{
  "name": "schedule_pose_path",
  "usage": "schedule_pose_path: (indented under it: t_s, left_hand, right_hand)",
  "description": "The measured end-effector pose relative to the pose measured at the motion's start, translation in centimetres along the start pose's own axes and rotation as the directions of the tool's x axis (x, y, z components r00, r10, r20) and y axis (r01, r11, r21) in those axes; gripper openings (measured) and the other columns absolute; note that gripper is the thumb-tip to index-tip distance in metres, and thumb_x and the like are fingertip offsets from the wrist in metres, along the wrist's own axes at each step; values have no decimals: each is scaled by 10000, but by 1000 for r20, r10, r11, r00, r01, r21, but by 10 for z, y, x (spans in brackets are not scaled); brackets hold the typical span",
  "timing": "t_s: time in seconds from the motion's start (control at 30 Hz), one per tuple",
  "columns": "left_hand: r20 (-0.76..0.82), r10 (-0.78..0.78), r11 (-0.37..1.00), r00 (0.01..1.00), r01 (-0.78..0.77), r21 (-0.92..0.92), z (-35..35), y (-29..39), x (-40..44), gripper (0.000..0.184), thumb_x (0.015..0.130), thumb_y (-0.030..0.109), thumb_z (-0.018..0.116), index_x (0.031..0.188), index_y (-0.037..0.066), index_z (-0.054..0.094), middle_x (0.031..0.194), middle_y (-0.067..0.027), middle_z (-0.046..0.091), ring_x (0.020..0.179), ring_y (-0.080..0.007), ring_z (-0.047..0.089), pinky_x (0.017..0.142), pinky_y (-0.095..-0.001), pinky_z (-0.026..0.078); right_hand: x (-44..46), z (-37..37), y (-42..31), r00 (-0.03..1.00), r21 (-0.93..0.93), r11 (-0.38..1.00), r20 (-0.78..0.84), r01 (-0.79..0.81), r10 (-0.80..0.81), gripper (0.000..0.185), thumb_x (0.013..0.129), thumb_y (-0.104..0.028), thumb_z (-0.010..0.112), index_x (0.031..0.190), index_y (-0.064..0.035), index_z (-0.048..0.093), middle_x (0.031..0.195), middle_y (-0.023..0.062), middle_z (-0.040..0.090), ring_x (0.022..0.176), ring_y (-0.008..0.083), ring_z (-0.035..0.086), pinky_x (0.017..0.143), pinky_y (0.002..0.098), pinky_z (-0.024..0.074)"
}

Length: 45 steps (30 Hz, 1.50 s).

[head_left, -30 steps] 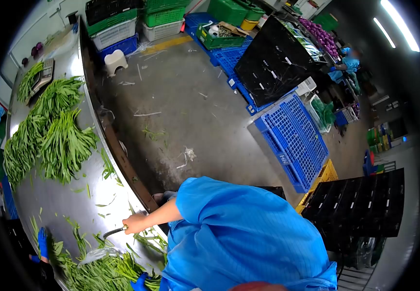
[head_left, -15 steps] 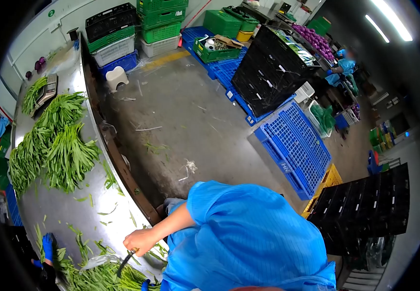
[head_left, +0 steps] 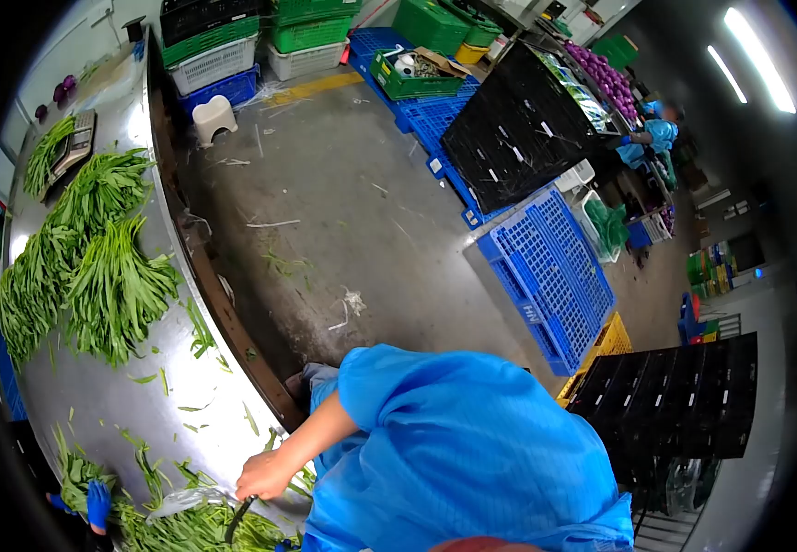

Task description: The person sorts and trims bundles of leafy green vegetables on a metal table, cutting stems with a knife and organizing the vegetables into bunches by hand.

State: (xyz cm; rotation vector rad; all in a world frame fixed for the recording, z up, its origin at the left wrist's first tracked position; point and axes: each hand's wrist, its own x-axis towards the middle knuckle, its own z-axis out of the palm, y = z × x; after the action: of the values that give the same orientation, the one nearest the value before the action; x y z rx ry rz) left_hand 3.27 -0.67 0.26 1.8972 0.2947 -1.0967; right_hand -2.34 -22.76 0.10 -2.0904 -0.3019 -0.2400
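My dark curved blade (head_left: pixel 237 520) slants right over the greens (head_left: pixel 187 532), long-leafed, tangled, heaped loose on the table (head_left: pixel 109 396)!

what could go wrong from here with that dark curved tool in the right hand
If the dark curved tool in the right hand is sharp, it might nick the gloved left hand nearby. It could also snag the clear plastic lying among the greens.

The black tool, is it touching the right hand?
Touching. The head view shows the black tool gripped in the right hand, its curved end sticking out.
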Motion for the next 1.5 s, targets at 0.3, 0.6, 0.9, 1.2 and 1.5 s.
schedule_pose_path:
  t_s: [0.3, 0.6, 0.9, 1.2, 1.5]
  left_hand:
    - [-106, 40, 984, 994, -57, -168, -40, -14, -17, 197, 846, 196, 539, 844, 33, 649, 800, -36, 596, 799, -162, 560, 780, -318, 429]
    - [-270, 8, 875, 963, -137, -464, -66, -19, -58, 269, 756, 127, 665, 971, -35, 665, 912, -102, 674, 759, -194, 628, 692, -314, 506]
    - [-276, 79, 816, 958, -221, -534, -46, -16, -71, 399, 747, 91, 691, 1115, 18, 554, 855, -80, 640, 709, -166, 629, 641, -288, 522]
    - [-308, 42, 793, 951, -220, -569, -45, -34, -91, 173, 760, 124, 711, 872, 5, 655, 733, -57, 649, 629, -130, 607, 581, -264, 482]
    - [-416, -31, 793, 909, -231, -564, -40, -57, -93, 213, 728, 86, 703, 907, -24, 668, 756, -68, 666, 647, -136, 613, 600, -281, 486]
  right_hand:
    - [40, 14, 16, 939, 245, 907, 134, -342, 318, 569, 599, -280, 768, 1065, -34, 552, 734, 168, 628, 731, 375, 619, 618, 452, 484]
    - [27, -46, 14, 926, 315, 877, 231, -362, 299, 406, 822, -84, 609, 1220, -45, 540, 772, 135, 637, 654, 186, 613, 591, 329, 481]
    - [47, -17, -50, 891, -82, 952, 382, 296, -244, 359, 760, -40, 599, 1107, -132, 602, 911, 29, 613, 690, 207, 632, 558, 320, 514]
    - [58, 53, -58, 806, -182, 871, 500, 456, -317, 279, 747, -56, 593, 1016, -109, 545, 863, 39, 568, 576, 214, 616, 474, 333, 490]
    - [58, 102, -66, 777, -199, 884, 582, 424, -241, 176, 745, -41, 554, 907, -73, 495, 780, 119, 570, 556, 272, 622, 468, 380, 505]
